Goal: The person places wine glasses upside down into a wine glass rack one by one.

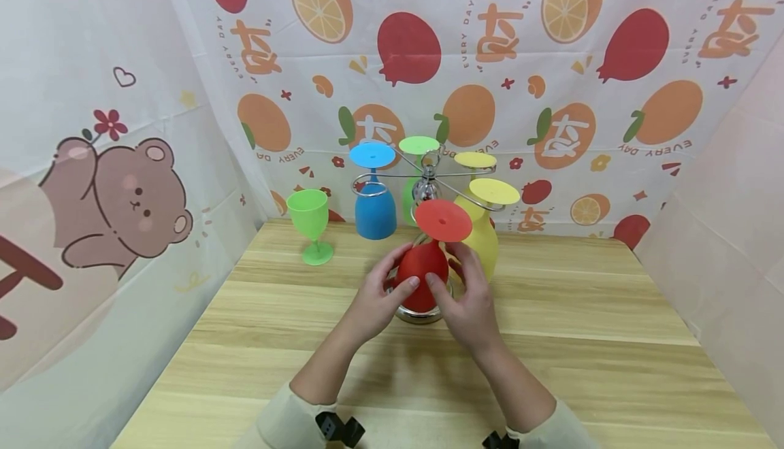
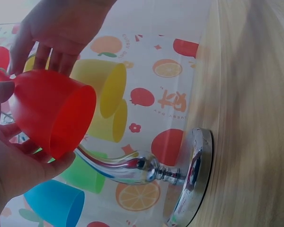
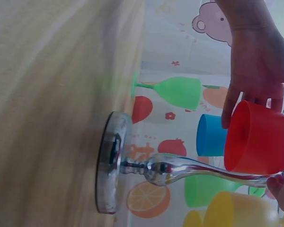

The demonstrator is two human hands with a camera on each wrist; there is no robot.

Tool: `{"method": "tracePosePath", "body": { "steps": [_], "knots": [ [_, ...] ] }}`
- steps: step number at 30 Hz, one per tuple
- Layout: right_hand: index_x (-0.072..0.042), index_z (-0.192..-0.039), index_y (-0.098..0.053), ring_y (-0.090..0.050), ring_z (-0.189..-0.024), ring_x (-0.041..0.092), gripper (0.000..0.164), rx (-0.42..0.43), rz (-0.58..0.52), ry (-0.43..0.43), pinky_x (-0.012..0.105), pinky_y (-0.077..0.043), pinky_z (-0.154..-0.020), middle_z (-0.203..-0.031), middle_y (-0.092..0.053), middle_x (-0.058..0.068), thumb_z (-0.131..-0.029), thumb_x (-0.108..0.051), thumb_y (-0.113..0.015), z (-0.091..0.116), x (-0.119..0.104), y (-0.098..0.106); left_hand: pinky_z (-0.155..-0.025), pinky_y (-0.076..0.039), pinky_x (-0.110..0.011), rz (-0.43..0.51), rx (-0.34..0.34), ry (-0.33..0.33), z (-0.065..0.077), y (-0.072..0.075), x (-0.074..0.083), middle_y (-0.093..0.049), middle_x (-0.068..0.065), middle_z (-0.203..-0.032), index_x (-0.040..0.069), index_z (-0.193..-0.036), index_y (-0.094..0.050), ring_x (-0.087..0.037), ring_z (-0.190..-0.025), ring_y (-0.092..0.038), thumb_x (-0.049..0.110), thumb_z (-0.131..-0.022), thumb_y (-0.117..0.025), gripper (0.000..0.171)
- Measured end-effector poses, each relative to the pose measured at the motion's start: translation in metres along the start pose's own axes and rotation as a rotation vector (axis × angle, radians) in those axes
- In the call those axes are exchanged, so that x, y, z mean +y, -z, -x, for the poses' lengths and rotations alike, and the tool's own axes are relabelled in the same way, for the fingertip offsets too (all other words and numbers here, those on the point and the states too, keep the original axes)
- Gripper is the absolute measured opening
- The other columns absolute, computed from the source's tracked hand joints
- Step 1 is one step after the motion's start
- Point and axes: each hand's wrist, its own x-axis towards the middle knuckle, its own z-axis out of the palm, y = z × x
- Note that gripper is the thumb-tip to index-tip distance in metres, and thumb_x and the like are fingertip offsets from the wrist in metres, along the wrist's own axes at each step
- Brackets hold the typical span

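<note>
A red plastic goblet hangs upside down at the near side of a chrome stemware rack, its round foot on top. From the left, my left hand holds the bowl with its thumb across the front. My right hand holds the opposite side, thumb also on the front and fingers reaching behind. In the left wrist view the goblet's open mouth faces the rack's base, well above the tabletop. The rack's curved chrome stem runs behind the bowl.
Other inverted goblets hang on the rack: a blue one, a green one at the back and two yellow ones on the right. A green goblet stands upright on the wooden table at left. Patterned cloth hangs behind.
</note>
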Motion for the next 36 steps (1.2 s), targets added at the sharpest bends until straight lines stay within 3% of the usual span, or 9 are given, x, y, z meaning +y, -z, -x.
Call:
{"method": "tracePosePath", "body": {
  "steps": [11,19,25,28,36],
  "knots": [
    [-0.015,-0.138,-0.050,-0.055,-0.123,0.017,0.049,0.054,-0.119,-0.092,0.046,-0.051,-0.100,-0.133,-0.058,-0.001,-0.092,-0.014,-0.069,-0.018,-0.011,-0.001,-0.102,-0.049,-0.048,-0.007,-0.004,0.005,0.001,0.000,0.001,-0.047,0.001,-0.146,0.020,-0.150,-0.039,-0.025,-0.133,-0.044,0.030,-0.093,-0.067,0.064],
    [-0.015,-0.135,-0.054,-0.060,-0.118,0.016,0.043,0.054,-0.104,-0.113,0.046,-0.053,-0.096,-0.126,-0.062,0.000,-0.093,-0.017,-0.067,-0.022,-0.008,-0.002,-0.103,-0.047,-0.051,0.000,-0.011,-0.001,0.001,-0.001,0.003,-0.046,0.000,-0.146,0.022,-0.150,-0.039,-0.025,-0.133,-0.044,0.027,-0.094,-0.067,0.062],
    [-0.006,-0.132,-0.054,-0.061,-0.118,0.021,0.040,0.047,-0.088,-0.152,0.043,-0.052,-0.097,-0.125,-0.063,0.008,-0.093,-0.007,-0.066,-0.025,-0.026,0.000,-0.103,-0.048,-0.049,-0.004,-0.010,-0.006,0.002,-0.001,0.004,-0.046,0.001,-0.147,0.026,-0.149,-0.039,-0.024,-0.134,-0.044,0.027,-0.094,-0.067,0.061],
    [-0.002,-0.131,-0.054,-0.061,-0.117,0.026,0.038,0.049,-0.087,-0.128,0.044,-0.052,-0.097,-0.124,-0.063,0.012,-0.094,-0.004,-0.064,-0.026,-0.035,0.001,-0.103,-0.048,-0.048,-0.007,-0.012,-0.007,0.001,-0.001,0.003,-0.045,0.001,-0.147,0.027,-0.148,-0.039,-0.024,-0.134,-0.044,0.027,-0.094,-0.067,0.062],
    [-0.008,-0.131,-0.057,-0.062,-0.114,0.020,0.037,0.073,-0.093,-0.103,0.038,-0.053,-0.097,-0.121,-0.064,0.007,-0.095,-0.010,-0.064,-0.025,-0.012,0.000,-0.103,-0.047,-0.050,-0.013,-0.023,-0.025,-0.001,-0.002,0.001,-0.045,0.002,-0.148,0.023,-0.149,-0.039,-0.023,-0.136,-0.042,0.026,-0.094,-0.067,0.062]
  ]
}}
